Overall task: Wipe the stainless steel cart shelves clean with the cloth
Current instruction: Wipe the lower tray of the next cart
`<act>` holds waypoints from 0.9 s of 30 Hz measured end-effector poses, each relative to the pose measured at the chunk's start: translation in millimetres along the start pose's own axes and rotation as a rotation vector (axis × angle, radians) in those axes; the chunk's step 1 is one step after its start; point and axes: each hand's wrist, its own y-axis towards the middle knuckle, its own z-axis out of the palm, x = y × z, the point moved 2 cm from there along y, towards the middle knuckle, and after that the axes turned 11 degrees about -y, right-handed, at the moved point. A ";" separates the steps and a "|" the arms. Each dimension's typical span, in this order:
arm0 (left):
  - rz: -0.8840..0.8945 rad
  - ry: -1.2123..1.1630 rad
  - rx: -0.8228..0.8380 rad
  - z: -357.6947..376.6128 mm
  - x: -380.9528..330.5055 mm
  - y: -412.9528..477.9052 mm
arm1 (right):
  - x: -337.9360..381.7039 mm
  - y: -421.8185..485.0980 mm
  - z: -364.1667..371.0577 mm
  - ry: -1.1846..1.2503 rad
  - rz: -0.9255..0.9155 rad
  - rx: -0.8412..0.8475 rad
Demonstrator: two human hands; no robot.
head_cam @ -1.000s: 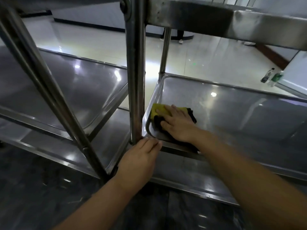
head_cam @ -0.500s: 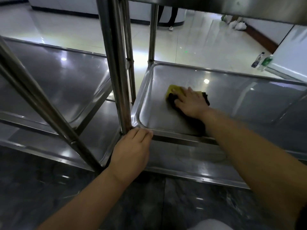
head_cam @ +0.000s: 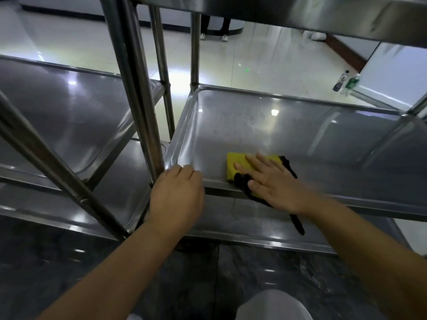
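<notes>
A: So where is the cloth [head_cam: 233, 166] lying right now?

B: It is sitting on the middle shelf [head_cam: 254, 121], close to the near rim and left of centre. Its yellow end is pointing away to the left, and a black tail is trailing over the rim towards the lower shelf [head_cam: 231, 219].

A: And the hands?

B: The right hand [head_cam: 273, 181] is pressing flat on the cloth, fingers straight and spread, gripping nothing. The left hand [head_cam: 176, 197] is bracing at the shelf's near-left corner beside the post [head_cam: 138, 93], fingers curling over the rim.

A: Which way is the next stroke likely heading?

B: Most of the bare steel is stretching away beyond the right hand and out to its right. So I am expecting a push forward or rightward from that hand, with the left merely steadying.
</notes>
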 end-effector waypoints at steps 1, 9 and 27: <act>0.003 0.001 0.025 1.5 -5.6 10.2 | 0.6 -7.3 2.2 0.016 -0.018 -0.003; 0.077 -0.088 0.177 46.5 -54.0 81.7 | -85.6 42.1 3.1 -0.069 0.289 -0.010; -0.065 -0.146 0.159 60.3 -51.2 83.8 | -24.6 -36.6 9.9 -0.017 0.149 -0.063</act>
